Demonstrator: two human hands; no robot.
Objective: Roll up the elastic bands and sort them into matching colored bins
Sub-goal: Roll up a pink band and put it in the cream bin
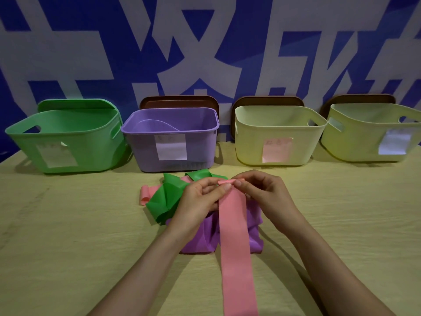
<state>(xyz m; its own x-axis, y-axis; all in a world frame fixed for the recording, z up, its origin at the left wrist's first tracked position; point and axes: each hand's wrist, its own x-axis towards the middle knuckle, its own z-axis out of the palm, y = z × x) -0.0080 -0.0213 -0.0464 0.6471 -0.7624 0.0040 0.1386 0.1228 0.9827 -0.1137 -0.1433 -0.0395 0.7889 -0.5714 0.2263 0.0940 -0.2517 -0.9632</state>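
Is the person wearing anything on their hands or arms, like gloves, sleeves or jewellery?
No. The left hand and the right hand are bare, with no gloves. The left forearm and the right forearm are uncovered as far as the picture reaches, so no sleeve shows. No ring, watch or bracelet can be seen, and the visible fingernails look short and unpainted.

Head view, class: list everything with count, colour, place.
green bin: one, green, row's far left
purple bin: one, purple, second from left
cream bins: two, pale yellow, row's right
lids: four, one green, three brown, behind bins
labels: three white, one pink, bin fronts
pink band: one, pink, from hands toward viewer
pink curl: one, pink, left of green band
green band: one, green, crumpled, left of hands
purple band: one, purple, under pink band
table: one, pale wood, beneath everything
left hand, right hand: both pinch pink band's far end
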